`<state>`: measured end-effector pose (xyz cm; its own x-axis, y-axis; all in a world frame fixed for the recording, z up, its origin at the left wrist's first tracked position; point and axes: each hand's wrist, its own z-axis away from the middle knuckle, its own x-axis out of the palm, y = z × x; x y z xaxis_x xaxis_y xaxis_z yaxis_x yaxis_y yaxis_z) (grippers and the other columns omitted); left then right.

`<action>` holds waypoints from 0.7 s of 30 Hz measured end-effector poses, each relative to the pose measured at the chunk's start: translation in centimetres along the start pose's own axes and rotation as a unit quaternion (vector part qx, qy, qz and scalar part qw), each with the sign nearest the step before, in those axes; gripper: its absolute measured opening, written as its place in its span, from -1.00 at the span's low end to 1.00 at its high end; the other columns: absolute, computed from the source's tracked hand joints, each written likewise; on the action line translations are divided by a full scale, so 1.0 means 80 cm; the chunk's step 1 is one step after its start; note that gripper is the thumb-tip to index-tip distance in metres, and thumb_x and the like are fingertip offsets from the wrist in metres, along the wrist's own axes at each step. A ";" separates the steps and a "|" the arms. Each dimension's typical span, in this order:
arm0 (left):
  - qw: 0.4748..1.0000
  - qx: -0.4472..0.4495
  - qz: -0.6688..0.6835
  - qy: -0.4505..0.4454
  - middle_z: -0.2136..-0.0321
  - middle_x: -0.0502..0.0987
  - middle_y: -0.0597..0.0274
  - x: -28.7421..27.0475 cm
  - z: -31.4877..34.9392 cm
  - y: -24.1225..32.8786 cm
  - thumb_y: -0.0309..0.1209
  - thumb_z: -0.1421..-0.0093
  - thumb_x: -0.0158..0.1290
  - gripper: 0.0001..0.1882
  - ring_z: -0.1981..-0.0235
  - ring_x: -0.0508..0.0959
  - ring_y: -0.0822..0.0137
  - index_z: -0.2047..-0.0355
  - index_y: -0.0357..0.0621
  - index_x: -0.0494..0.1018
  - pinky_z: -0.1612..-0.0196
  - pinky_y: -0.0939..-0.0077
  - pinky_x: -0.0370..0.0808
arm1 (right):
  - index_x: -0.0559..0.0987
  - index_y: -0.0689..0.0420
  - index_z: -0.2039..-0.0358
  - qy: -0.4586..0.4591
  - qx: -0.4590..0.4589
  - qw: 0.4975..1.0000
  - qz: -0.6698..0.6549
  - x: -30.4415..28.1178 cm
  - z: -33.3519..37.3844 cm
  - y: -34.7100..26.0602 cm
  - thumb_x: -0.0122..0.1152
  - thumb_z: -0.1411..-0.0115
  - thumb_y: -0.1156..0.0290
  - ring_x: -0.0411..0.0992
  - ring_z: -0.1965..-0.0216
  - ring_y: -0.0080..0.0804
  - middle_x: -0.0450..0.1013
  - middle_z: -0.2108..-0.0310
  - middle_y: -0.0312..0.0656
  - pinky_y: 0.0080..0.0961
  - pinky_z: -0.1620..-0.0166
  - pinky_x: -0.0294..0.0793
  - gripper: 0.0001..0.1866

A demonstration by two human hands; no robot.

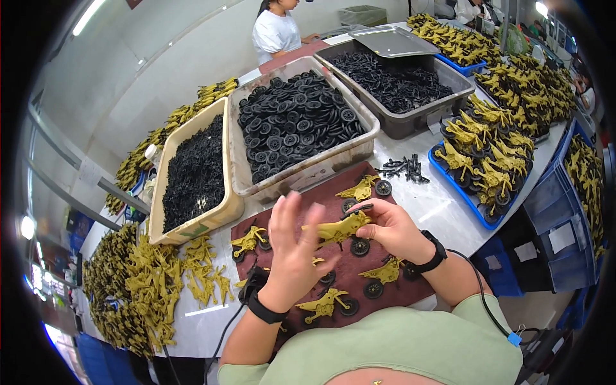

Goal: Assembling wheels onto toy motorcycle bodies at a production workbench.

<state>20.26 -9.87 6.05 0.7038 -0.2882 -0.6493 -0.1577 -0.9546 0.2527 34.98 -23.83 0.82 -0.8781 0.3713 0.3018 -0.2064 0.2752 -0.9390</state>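
Note:
Between the thumb and fingers of my right hand [393, 230] is a yellow toy motorcycle [337, 230], held above the dark red mat [324, 197]. Black parts show near its gripped end. My left hand [294, 250] is raised on the left of it, blurred by motion, with fingers apart and nothing in it. Around both hands, several yellow toy motorcycles with black wheels lie on the mat, such as one at the left [249, 240], one at the back [358, 188] and one near my body [324, 305]. My left hand and forearm hide part of the mat.
Behind the mat stand a cream bin [221, 215] of small black parts, a bin [321, 172] of black wheels and a grey bin [410, 123]. Yellow pieces [151, 276] heap at left; loose black parts [403, 169] and a blue tray [449, 189] of motorcycles lie right. A person [274, 32] is beyond.

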 end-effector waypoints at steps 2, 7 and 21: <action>0.958 -0.195 0.208 0.017 -0.08 0.42 0.10 0.001 0.005 -0.004 -0.44 -0.11 0.19 -0.49 -0.12 0.37 0.17 -0.07 -0.33 0.35 -0.14 0.29 0.32 | 0.48 0.24 0.01 0.032 -0.037 0.997 0.062 0.001 0.001 -0.001 0.20 -0.15 0.61 0.48 0.15 -0.58 0.52 0.16 -0.24 -0.59 0.08 0.47 -0.64; 0.897 -0.276 0.306 -0.160 0.16 0.58 0.15 -0.015 0.013 -0.014 -0.52 -0.16 0.14 -0.64 0.22 0.56 0.46 0.02 -0.31 0.43 0.17 0.65 0.47 | 0.55 0.19 0.07 0.051 -0.108 0.980 0.160 0.003 0.005 0.002 0.23 -0.07 0.65 0.51 0.18 -0.54 0.55 0.20 -0.21 -0.58 0.11 0.47 -0.64; 0.987 -0.038 -0.017 -0.156 0.25 0.55 0.23 -0.011 0.008 -0.019 -0.46 0.04 0.23 -0.66 0.14 0.50 0.13 0.19 -0.16 0.53 0.12 0.33 0.37 | 0.61 0.20 0.14 0.041 -0.077 0.945 0.315 0.009 0.007 -0.001 0.27 -0.05 0.56 0.55 0.29 -0.47 0.60 0.42 -0.17 -0.57 0.20 0.48 -0.70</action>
<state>19.48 -8.24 5.78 0.4577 -0.2765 -0.8450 -0.0774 -0.9592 0.2720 34.10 -24.08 1.05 -0.7678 0.5708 -0.2911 0.4167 0.0997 -0.9036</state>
